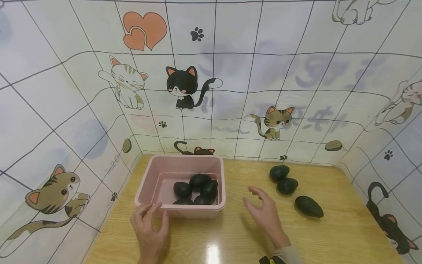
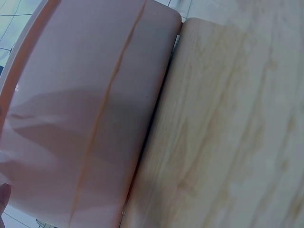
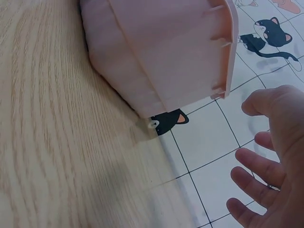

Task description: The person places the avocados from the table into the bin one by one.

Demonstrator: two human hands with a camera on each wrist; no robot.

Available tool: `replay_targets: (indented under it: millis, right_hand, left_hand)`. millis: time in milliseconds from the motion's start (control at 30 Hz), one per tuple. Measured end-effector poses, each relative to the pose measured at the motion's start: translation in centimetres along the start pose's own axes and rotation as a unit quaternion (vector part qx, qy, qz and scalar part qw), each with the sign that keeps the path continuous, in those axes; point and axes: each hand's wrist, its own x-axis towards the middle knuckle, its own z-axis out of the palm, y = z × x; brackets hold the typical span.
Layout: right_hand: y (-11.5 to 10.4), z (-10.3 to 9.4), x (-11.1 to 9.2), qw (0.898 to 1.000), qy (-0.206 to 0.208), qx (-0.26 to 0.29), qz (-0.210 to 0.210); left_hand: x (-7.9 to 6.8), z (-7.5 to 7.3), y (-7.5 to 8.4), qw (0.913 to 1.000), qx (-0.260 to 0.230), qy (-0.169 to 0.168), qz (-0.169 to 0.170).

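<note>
A pink plastic bin [image 1: 180,212] stands on the table with several dark avocados [image 1: 199,182] inside. My left hand [image 1: 150,227] is at the bin's front left corner, its fingertips right at the rim and its thumb before the front wall. In the left wrist view only a fingertip [image 2: 4,195] shows, beside the bin wall [image 2: 90,114]. My right hand [image 1: 265,212] hovers over the table between the bin and three loose avocados, holding nothing. Two of these avocados [image 1: 287,186] touch; another avocado [image 1: 308,206] lies nearer. In the right wrist view, the right hand's fingers [image 3: 259,164] are spread apart.
The wood-grain table [image 1: 244,238] is bounded at the back and sides by a white gridded sheet [image 1: 227,73] with cartoon cats. The bin's back wall stands close to the sheet. A dark watch [image 1: 271,260] sits on my right wrist, beside a light sleeve [image 1: 288,253].
</note>
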Motion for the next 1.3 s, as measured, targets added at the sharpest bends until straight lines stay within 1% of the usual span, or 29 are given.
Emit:
replay_targets:
  millis: [133,267,500,700,900,1067,1300]
  right_hand:
    - [0.4,-0.3,-0.3,1.000,0.003,0.004,0.011]
    - [0.8,-0.8,-0.5,1.000,0.005,-0.004,0.025]
    - [1.6,-1.5,-0.7,0.998,0.002,-0.019,0.058]
    - [2.2,-2.1,-0.9,0.996,0.006,-0.022,0.084]
    - [2.7,-2.7,-1.2,0.995,0.010,-0.017,0.098]
    - [3.2,-3.2,-1.3,0.993,0.007,-0.025,0.113]
    - [4.0,-3.9,-1.2,0.993,0.017,-0.032,0.112]
  left_hand:
    - [-0.1,0.0,-0.1,1.0000,-0.001,-0.002,0.001]
    - [-0.1,0.1,-0.1,1.0000,0.000,-0.001,0.004]
    - [0.1,-0.1,0.0,0.9999,0.009,-0.008,0.001]
    - [0.0,-0.1,-0.1,1.0000,0.008,-0.003,0.004]
    - [-0.1,0.0,-0.2,1.0000,0.009,-0.003,0.001]
    - [-0.1,0.1,-0.3,1.0000,0.002,0.002,0.004]
    - [0.0,0.0,-0.2,1.0000,0.006,-0.003,0.003]
